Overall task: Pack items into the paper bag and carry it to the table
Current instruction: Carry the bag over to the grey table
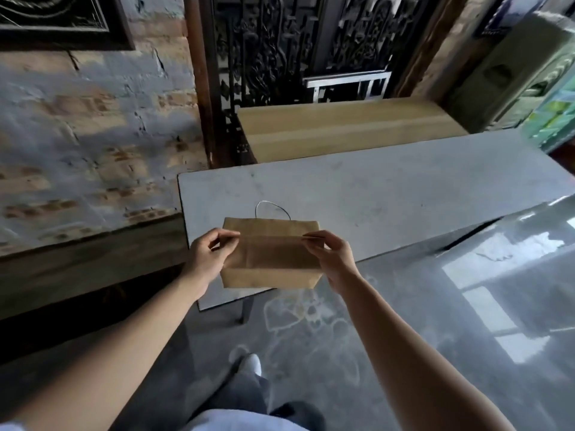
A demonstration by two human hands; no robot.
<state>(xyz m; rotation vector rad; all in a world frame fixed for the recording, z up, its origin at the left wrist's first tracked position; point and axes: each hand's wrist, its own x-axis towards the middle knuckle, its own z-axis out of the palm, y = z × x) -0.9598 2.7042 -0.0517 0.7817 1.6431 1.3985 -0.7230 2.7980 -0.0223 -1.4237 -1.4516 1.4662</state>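
A flat, folded brown paper bag (270, 262) is held out in front of me, above the near left corner of a grey table (389, 194). My left hand (209, 256) pinches the bag's folded flap at its left end. My right hand (330, 256) pinches the same flap at its right end. The bag's thin cord handle (273, 208) loops out from its far edge. No items for packing are in view.
A light wooden bench (348, 126) stands behind the table, against a dark carved screen (295, 48). A brick wall (93, 144) runs along the left. The glossy floor (466, 306) opens to the right. My shoe (251, 363) is near the table leg (246, 309).
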